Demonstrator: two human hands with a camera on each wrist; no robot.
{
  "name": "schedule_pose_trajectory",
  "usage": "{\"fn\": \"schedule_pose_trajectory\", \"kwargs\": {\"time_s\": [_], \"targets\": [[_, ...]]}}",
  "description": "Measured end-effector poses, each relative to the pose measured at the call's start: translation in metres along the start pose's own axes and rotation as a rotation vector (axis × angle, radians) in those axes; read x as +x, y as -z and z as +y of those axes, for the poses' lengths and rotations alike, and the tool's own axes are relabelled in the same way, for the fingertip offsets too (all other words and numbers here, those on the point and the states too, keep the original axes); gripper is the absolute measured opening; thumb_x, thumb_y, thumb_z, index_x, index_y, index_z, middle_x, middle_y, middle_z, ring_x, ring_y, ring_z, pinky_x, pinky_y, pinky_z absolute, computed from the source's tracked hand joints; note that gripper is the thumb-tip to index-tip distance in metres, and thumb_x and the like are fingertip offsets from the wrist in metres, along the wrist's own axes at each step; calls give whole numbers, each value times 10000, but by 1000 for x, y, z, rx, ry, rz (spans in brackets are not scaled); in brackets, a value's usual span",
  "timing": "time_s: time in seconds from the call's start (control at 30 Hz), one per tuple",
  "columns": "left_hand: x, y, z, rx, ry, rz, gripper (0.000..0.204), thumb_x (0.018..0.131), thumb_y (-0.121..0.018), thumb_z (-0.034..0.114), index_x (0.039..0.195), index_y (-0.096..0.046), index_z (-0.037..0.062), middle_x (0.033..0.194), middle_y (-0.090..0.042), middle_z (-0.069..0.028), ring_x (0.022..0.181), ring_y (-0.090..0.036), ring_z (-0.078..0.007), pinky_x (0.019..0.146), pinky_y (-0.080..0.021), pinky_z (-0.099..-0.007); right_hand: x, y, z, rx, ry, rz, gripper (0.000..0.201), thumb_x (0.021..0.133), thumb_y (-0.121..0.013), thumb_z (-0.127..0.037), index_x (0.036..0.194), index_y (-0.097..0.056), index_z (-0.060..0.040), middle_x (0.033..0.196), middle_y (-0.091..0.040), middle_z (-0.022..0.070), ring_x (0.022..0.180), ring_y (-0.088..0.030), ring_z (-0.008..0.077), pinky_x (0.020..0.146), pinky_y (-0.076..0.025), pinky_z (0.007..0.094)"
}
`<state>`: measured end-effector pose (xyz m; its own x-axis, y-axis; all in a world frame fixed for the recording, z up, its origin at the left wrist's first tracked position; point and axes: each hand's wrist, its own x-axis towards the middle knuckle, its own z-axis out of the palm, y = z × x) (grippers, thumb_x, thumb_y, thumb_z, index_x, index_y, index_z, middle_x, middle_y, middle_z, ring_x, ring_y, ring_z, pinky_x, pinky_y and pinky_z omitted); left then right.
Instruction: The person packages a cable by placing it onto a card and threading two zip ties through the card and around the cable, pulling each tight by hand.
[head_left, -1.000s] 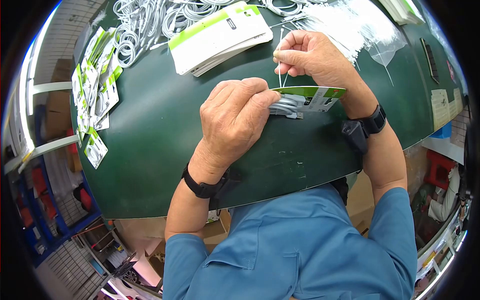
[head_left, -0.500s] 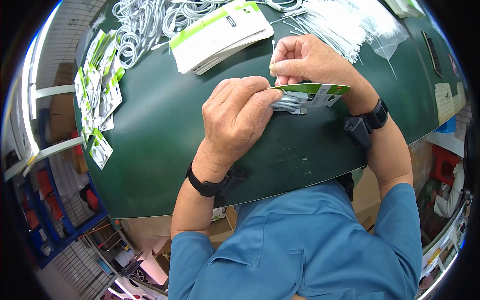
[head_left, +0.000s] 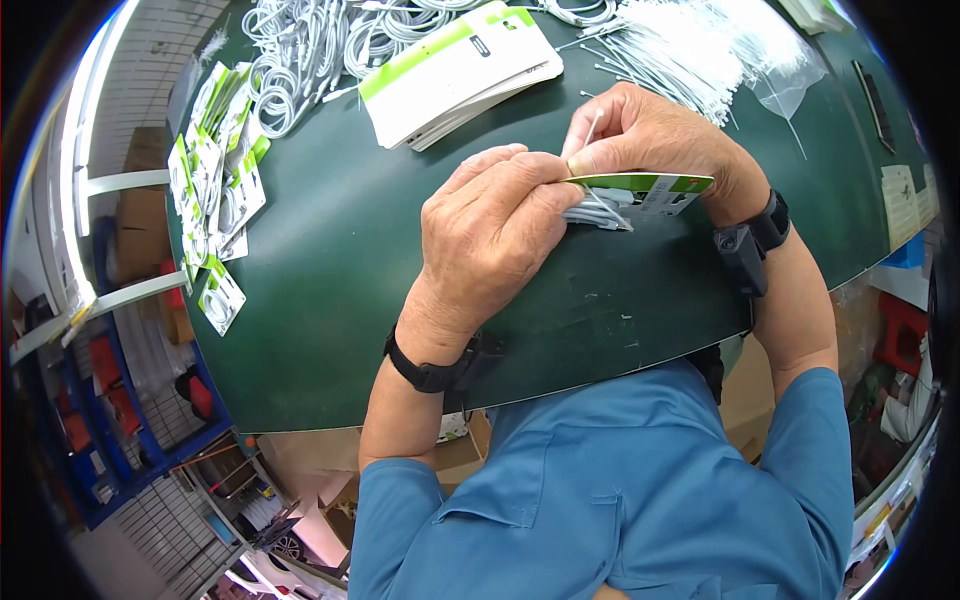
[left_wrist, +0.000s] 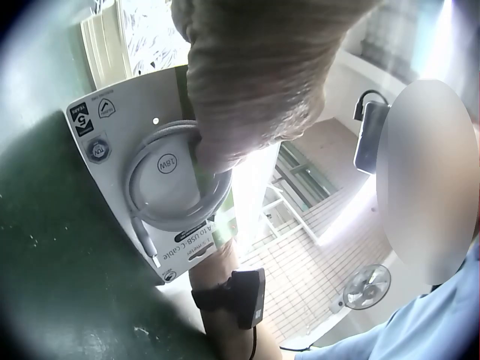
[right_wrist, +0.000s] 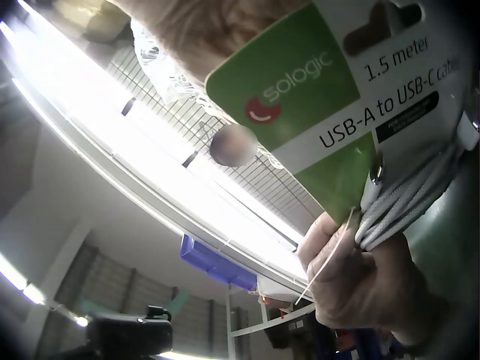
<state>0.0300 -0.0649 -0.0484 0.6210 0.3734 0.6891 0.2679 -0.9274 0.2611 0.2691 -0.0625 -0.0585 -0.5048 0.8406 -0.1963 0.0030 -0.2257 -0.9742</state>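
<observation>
My left hand (head_left: 495, 225) grips a green-and-white retail card (head_left: 665, 190) together with the grey USB cable (head_left: 600, 208) coiled on it. In the left wrist view, the coil lies round an 18W mark on the card's face. Close against the card's upper edge, my right hand (head_left: 650, 135) pinches a thin white cable tie (head_left: 594, 127) between thumb and index finger. One end of the tie sticks up above the fingertips. From the right wrist, the tie (right_wrist: 330, 259) shows as a strip by the cable and the left fingers. Fingers hide where it meets the card.
A stack of blank-backed cards (head_left: 470, 75) lies beyond the hands. Behind it are coiled cables (head_left: 300, 60), and loose cable ties (head_left: 670, 70) spread at the back right. Carded cables (head_left: 215, 190) are heaped on the green table's left side.
My right hand has come down to the card's upper edge, and less of the tie shows above it. The left hand keeps its grip on the card and cable.
</observation>
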Motion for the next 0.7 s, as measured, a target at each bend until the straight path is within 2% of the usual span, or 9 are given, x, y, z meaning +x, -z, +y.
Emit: {"fn": "schedule_pose_trajectory", "kwargs": {"time_s": [0.07, 0.17, 0.2, 0.3, 0.33, 0.53, 0.7], "targets": [[0, 1, 1, -18, 0, -12, 312, 642, -815, -45, 917, -722, 69, 965, -743, -45, 802, -728, -244, 722, -605, -361, -2, 0, -3, -6, -10, -32, 137, 928, -775, -117, 982, -772, 9, 837, -735, 23, 710, -664, 64, 643, -525, 196], [5, 6, 6, -41, 22, -70, 301, 636, -814, -42, 900, -708, 57, 1002, -744, -54, 799, -729, -235, 690, -599, -341, -1, -1, -1, 145, -34, 3, 134, 948, -757, -104, 1005, -765, 18, 844, -739, 32, 721, -678, 73, 666, -552, 207], [4, 6, 6, -43, 23, -74, 296, 637, -812, -42, 895, -704, 55, 1011, -744, -57, 795, -729, -235, 680, -596, -338, 1, -3, 3, 224, -43, 33, 149, 1001, -722, -118, 1056, -730, 20, 820, -729, 36, 716, -684, 57, 660, -574, 193], [1, 3, 3, -52, 17, -72, 285, 639, -809, -41, 884, -695, 50, 1025, -747, -60, 784, -726, -232, 658, -588, -333, 3, 9, 6, 490, 5, -101, 166, 1055, -677, -149, 1100, -686, 11, 831, -720, 40, 717, -687, 38, 638, -577, 164], [1, 2, 3, -54, 13, -60, 283, 640, -809, -41, 882, -693, 51, 1022, -748, -59, 779, -725, -232, 656, -586, -334, 5, 9, 10, 446, 10, -89, 174, 1076, -659, -179, 1096, -662, -7, 865, -716, 37, 694, -673, 24, 601, -554, 134], [-2, 0, 2, -55, 2, -40, 279, 648, -817, -27, 881, -690, 58, 995, -754, -52, 774, -724, -224, 646, -576, -330, 2, 2, 4, 334, 9, -74, 209, 1085, -636, -182, 1148, -672, 14, 893, -685, 31, 717, -662, 29, 658, -558, 146], [-2, 1, 2, -57, 4, -45, 283, 653, -815, -30, 881, -680, 69, 967, -757, -48, 762, -723, -220, 646, -572, -326, 4, 2, 6, 320, 6, -105, 276, 1059, -684, -244, 1164, -690, 12, 884, -685, 11, 740, -635, 26, 659, -518, 151]]}}
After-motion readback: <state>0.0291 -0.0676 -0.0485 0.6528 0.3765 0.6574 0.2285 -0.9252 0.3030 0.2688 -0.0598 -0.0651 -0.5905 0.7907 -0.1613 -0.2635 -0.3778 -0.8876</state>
